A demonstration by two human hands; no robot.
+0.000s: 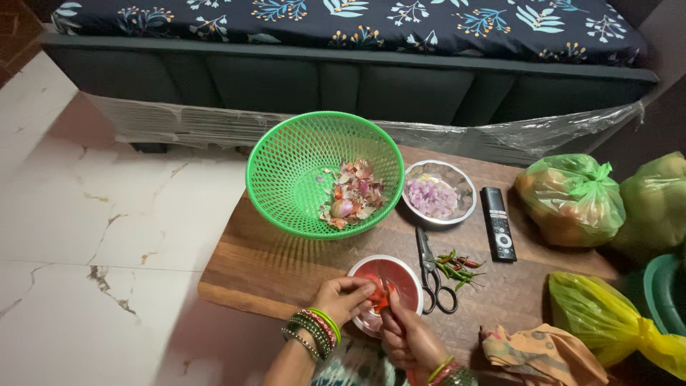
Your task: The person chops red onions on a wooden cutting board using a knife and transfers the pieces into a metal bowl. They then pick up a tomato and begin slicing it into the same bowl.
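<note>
Over one red bowl (400, 275) on the wooden board (264, 271), the left hand (344, 299) pinches a red tomato piece (376, 294) while the right hand (409, 339) grips a knife (386, 292), with one green basket (286, 171), one steel bowl (464, 187), one pair of scissors (431, 275) and three tied plastic bags: two green (572, 196), one yellow (607, 322).

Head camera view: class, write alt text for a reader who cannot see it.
Two bare hands, left hand and right hand, cut a red tomato piece over a round red bowl on a wooden board, near a green plastic mesh basket of onion peels.
</note>
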